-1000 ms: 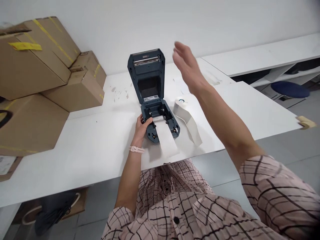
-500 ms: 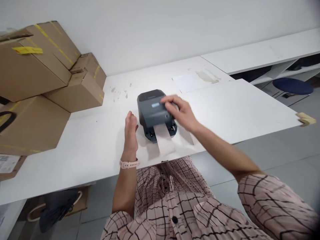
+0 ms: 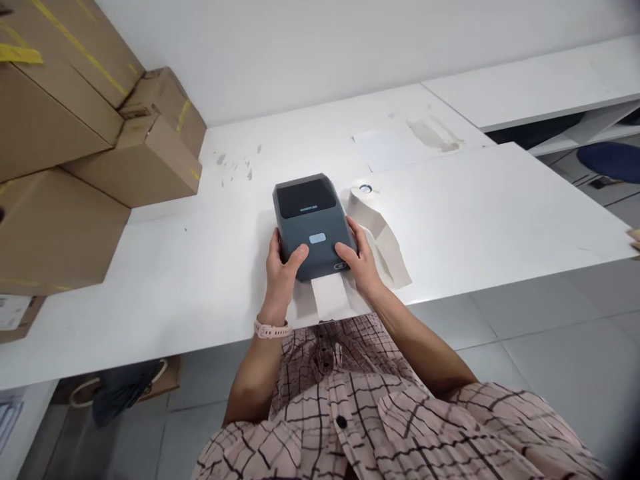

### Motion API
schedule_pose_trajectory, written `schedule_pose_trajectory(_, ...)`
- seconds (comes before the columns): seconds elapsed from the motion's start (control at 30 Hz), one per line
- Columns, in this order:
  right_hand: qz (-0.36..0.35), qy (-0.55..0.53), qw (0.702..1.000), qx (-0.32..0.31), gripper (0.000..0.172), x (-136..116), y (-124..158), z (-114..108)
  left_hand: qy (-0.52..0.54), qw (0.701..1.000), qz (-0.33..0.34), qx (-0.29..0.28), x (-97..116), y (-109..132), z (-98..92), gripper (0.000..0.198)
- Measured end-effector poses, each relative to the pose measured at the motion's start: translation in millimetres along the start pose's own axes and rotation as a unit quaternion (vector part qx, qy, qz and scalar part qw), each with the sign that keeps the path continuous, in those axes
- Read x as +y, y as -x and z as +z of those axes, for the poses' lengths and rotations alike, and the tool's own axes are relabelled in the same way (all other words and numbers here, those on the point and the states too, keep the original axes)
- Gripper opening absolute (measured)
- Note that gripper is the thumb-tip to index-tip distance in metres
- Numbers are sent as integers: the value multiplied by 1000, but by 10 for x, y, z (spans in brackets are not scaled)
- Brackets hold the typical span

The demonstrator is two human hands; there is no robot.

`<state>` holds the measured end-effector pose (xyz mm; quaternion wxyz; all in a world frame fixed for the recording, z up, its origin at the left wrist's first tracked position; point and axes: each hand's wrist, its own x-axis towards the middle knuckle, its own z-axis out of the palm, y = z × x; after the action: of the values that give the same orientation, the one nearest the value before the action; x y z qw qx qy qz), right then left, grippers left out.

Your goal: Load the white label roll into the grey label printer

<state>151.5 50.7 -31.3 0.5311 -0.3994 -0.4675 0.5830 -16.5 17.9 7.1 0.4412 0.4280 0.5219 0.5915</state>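
Note:
A dark grey label printer (image 3: 311, 230) sits on the white table with its lid down. My left hand (image 3: 283, 267) grips its left side, thumb lying on the lid near the front corner. On the opposite side my right hand (image 3: 361, 261) holds the printer the same way, thumb on top. From the front edge a white label strip (image 3: 330, 297) sticks out toward my body. Just right of the printer lies a label roll (image 3: 365, 190) with its unrolled strip (image 3: 393, 252) curling forward. The fingers under both sides are partly hidden.
Cardboard boxes (image 3: 165, 167) with yellow tape are stacked on the table's left end. A white sheet of paper (image 3: 383, 149) lies toward the back. A blue stool (image 3: 613, 161) stands at the far right. Below the table at left hangs a dark bag (image 3: 123, 393).
The raised printer lid has come down shut. My right hand has moved from the lid's edge to the printer's right side, and my left hand has closed onto its left side.

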Motion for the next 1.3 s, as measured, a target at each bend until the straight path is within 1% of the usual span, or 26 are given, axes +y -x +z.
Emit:
schedule_pose_trajectory(0.07, -23, 3, 1000, 9, 92, 41, 7, 12, -10, 1000, 0, 0, -20, 19, -9, 70)
schedule_pose_trajectory(0.13, -21, 12, 1000, 7, 93, 62, 3, 13, -22, 999, -16, 32, -77, 145, -15, 75)
schedule_pose_trajectory(0.17, -16, 18, 1000, 3, 93, 66, -1, 9, -31, 997, -25, 67, -121, 253, -13, 76)
schedule_pose_trajectory(0.23, -10, 27, 1000, -1, 93, 71, -11, 0, -71, 982, -15, 172, -229, 529, 7, 68)
schedule_pose_trajectory(0.27, -12, 30, 999, 0, 93, 75, -15, -3, -86, 973, -13, 214, -279, 673, 26, 56)
schedule_pose_trajectory(0.3, -17, 34, 999, 3, 92, 81, -19, -5, -87, 968, -22, 236, -316, 801, 49, 43)
schedule_pose_trajectory(0.33, -24, 37, 999, 8, 91, 92, -22, -6, -81, 975, -45, 200, -334, 902, 77, 39)
schedule_pose_trajectory(0.37, -32, 41, 999, 12, 90, 106, -25, -6, -73, 983, -75, 152, -330, 967, 108, 42)
schedule_pose_trajectory(0.43, -44, 54, 997, 18, 88, 140, -30, -7, -29, 986, -154, 59, -272, 985, 174, 49)
schedule_pose_trajectory(0.47, -46, 61, 997, 15, 87, 156, -32, -8, 2, 981, -189, 32, -229, 950, 204, 51)
schedule_pose_trajectory(0.53, -47, 73, 996, 1, 85, 163, -28, -12, 57, 973, -223, 9, -153, 852, 244, 53)
schedule_pose_trajectory(0.6, -66, 102, 993, 2, 79, 113, -8, -14, 68, 974, -215, 1, -122, 783, 252, 52)
schedule_pose_trajectory(0.63, -93, 132, 987, 12, 73, 63, 10, -13, 55, 977, -205, 1, -129, 773, 242, 52)
schedule_pose_trajectory(0.67, -134, 173, 975, 23, 66, -2, 32, -9, 35, 980, -196, 1, -149, 777, 225, 52)
schedule_pose_trajectory(0.73, -239, 269, 932, 30, 52, -156, 79, 5, -14, 984, -177, -3, -215, 817, 170, 54)
schedule_pose_trajectory(0.8, -335, 350, 875, -1, 49, -296, 112, 28, -53, 988, -148, -2, -285, 867, 98, 55)
schedule_pose_trajectory(0.83, -371, 381, 847, -23, 51, -345, 119, 42, -67, 989, -130, 12, -311, 884, 60, 53)
schedule_pose_trajectory(0.87, -397, 407, 822, -43, 52, -375, 119, 59, -78, 990, -107, 42, -328, 891, 25, 50)
schedule_pose_trajectory(0.93, -429, 447, 783, -57, 50, -384, 107, 96, -102, 984, -51, 136, -330, 867, -29, 38)
schedule_pose_trajectory(0.97, -436, 462, 770, -55, 47, -371, 100, 112, -114, 977, -18, 181, -316, 835, -44, 34)
schedule_pose_trajectory(1.0, -436, 473, 764, -53, 42, -353, 95, 123, -124, 970, 12, 209, -292, 794, -50, 36)
schedule_pose_trajectory(1.07, -415, 476, 773, -62, 33, -328, 102, 118, -131, 968, 51, 209, -226, 697, -32, 47)
schedule_pose_trajectory(1.1, -394, 465, 789, -76, 33, -327, 115, 97, -125, 972, 55, 192, -186, 651, -12, 51)
schedule_pose_trajectory(1.17, -338, 415, 838, -100, 42, -351, 161, 20, -107, 981, 47, 156, -107, 579, 36, 56)
schedule_pose_trajectory(1.23, -272, 347, 890, -112, 58, -407, 214, -87, -97, 985, 46, 132, -32, 533, 70, 58)
schedule_pose_trajectory(1.3, -206, 280, 929, -124, 69, -499, 242, -184, -91, 987, 67, 114, 44, 478, 69, 58)
